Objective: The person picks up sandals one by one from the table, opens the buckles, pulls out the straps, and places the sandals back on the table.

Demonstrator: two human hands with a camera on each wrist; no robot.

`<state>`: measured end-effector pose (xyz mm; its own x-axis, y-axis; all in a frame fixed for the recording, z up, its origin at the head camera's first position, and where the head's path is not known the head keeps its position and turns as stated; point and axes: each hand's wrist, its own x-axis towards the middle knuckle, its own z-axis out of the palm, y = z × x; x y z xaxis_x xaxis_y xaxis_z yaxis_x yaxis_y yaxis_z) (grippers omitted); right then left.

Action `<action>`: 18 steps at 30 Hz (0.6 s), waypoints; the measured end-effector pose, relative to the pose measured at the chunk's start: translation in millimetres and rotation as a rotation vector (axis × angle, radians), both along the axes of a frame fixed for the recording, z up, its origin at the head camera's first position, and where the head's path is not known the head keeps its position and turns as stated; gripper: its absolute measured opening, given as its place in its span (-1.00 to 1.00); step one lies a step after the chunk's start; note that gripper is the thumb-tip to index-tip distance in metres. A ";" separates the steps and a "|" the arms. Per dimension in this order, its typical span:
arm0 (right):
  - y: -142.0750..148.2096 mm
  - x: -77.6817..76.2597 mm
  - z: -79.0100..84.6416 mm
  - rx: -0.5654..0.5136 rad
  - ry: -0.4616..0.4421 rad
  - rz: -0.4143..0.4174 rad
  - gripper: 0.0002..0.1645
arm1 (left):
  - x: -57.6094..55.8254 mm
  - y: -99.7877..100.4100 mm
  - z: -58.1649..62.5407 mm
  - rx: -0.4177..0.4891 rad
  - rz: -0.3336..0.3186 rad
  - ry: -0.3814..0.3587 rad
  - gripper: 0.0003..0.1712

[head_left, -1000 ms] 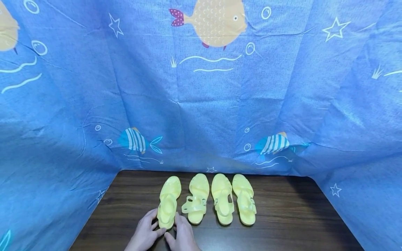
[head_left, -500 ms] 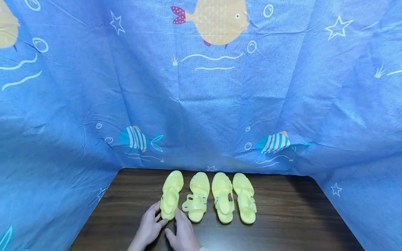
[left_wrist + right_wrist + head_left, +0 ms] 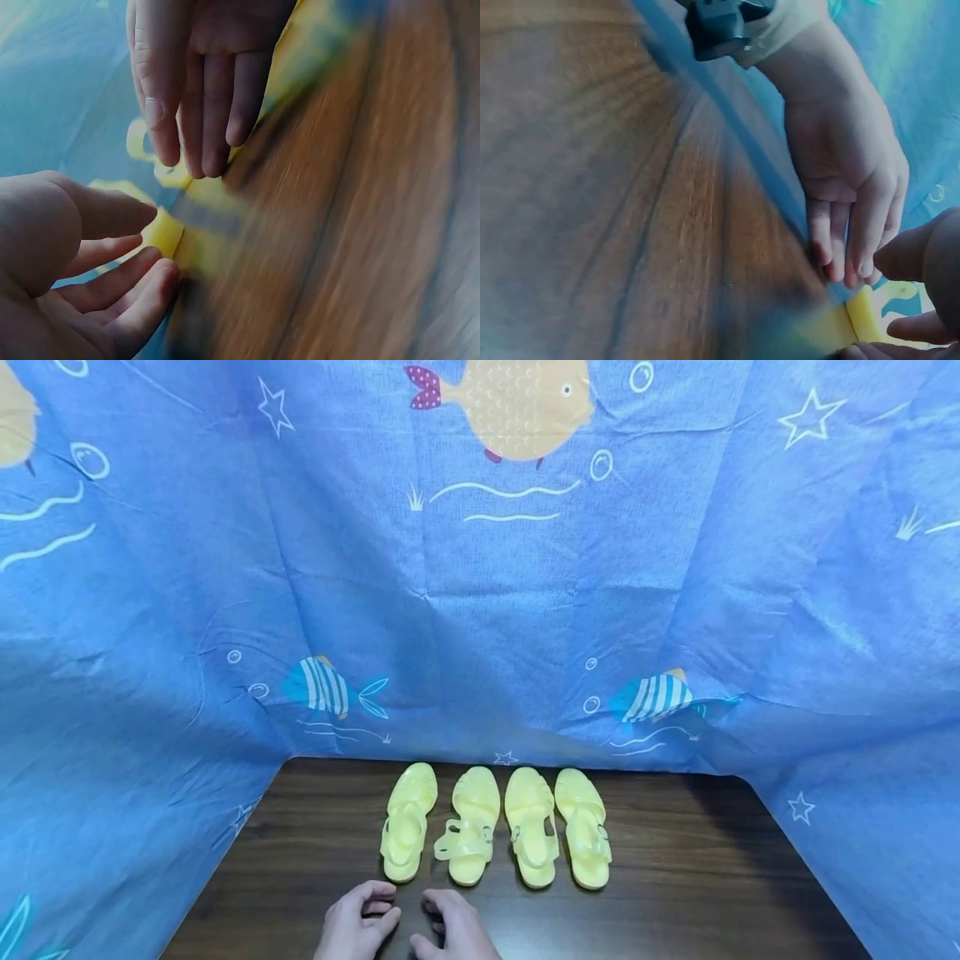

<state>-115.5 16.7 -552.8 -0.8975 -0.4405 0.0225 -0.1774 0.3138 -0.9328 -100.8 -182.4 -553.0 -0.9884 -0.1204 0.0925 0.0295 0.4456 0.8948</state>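
Note:
Several pale yellow jelly sandals stand in a row on the dark wooden table [image 3: 675, 893], toes toward the back. The leftmost sandal [image 3: 411, 789] tilts slightly right at its toe; its heel is nearest the hands. My left hand [image 3: 356, 920] is just in front of that heel, fingers loosely bent and holding nothing. To its right, my right hand [image 3: 454, 928] is held the same way, below the gap between the leftmost sandal and the second sandal [image 3: 477, 793], whose strap sticks out left. In the left wrist view, yellow sandal parts [image 3: 166, 232] show behind the fingers.
Right of these are a third sandal [image 3: 529, 793] and a fourth sandal [image 3: 577, 793]. A blue curtain [image 3: 495, 635] printed with fish hangs behind the table and along both sides. A dark wrist device [image 3: 718, 26] sits on the left wrist.
The leftmost sandal was slid back into line with the others. Both hands then let go of its heel and drew back toward the front.

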 end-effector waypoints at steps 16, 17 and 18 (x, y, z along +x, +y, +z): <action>44.9 -14.6 2.5 -0.006 -0.077 -0.349 -0.31 | -21.5 38.5 6.9 0.080 -0.197 -0.089 -0.37; 45.8 -14.5 1.6 -0.012 -0.077 -0.362 -0.27 | -23.0 40.7 6.9 0.089 -0.200 -0.108 -0.33; 46.4 -15.1 0.8 -0.015 -0.075 -0.371 -0.23 | -24.6 42.8 6.9 0.098 -0.201 -0.124 -0.29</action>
